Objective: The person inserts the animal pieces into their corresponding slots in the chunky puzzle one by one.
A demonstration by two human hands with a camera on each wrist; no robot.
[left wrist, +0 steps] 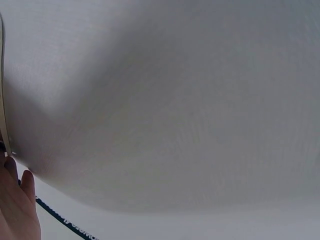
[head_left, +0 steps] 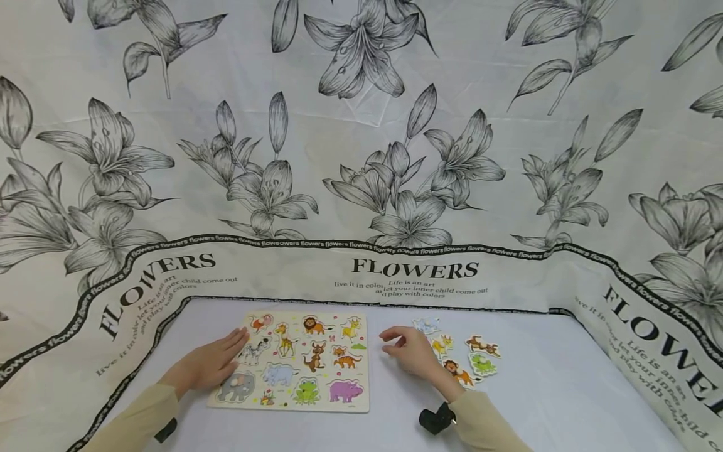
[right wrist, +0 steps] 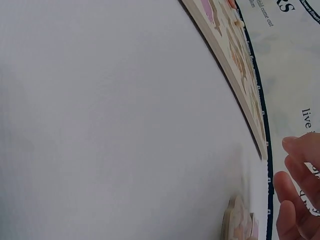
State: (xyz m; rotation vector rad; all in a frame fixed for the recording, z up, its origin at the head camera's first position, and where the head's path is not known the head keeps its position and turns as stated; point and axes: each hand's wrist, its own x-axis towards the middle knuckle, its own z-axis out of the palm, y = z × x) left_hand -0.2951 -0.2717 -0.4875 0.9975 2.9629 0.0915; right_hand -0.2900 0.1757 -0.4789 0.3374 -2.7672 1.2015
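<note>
A wooden animal puzzle board point(head_left: 313, 407) lies on the white table, with pictures of a giraffe, a lion, a zebra, a frog, a purple hippo and others. My left hand point(head_left: 214, 363) rests on its left edge, fingers straight; the left wrist view catches only part of that hand point(left wrist: 17, 200). Between the board and the loose pieces hovers my right hand point(head_left: 411, 351), fingers loosely bent, thumb and forefinger apart, holding nothing that I can see. Under and beside it lie a lion piece point(head_left: 459, 371), a yellow goat piece point(head_left: 442, 344), a frog piece point(head_left: 482, 364) and a kangaroo piece point(head_left: 482, 345).
A pale blue piece point(head_left: 427, 324) lies behind the right hand. The white tabletop point(head_left: 556, 389) stretches right of the pieces. A flower-printed cloth point(head_left: 299, 276) with black trim stands up along the back and sides. Each wrist wears a black camera point(head_left: 436, 419).
</note>
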